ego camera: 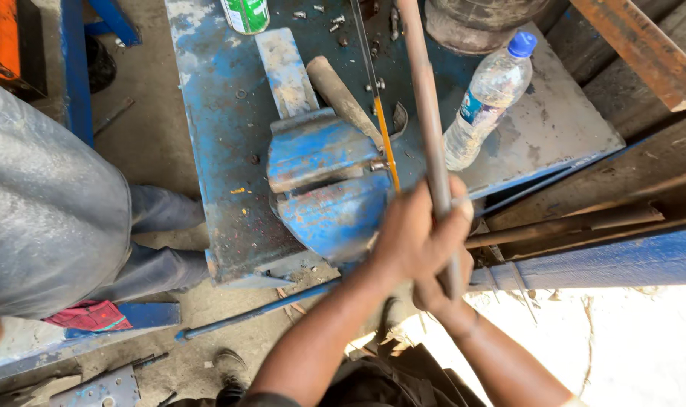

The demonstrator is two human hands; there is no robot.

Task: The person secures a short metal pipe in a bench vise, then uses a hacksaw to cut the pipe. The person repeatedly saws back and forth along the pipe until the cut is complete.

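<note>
Both hands close around a long metal rod [433, 151]: the left hand [414, 237] wraps it higher, the right hand [442, 295] clasps it just below at six o'clock. The rod runs toward twelve o'clock over the blue workbench [215, 151]. A blue vise [324, 185] sits at nine o'clock, a plastic water bottle [487, 98] at one o'clock.

Blue chipped vise [324, 185], blue worn table [215, 113], grey rod [432, 143], clear bottle [487, 98] with blue cap [521, 44], orange-yellow strip [388, 147], green-white can [245, 15].
</note>
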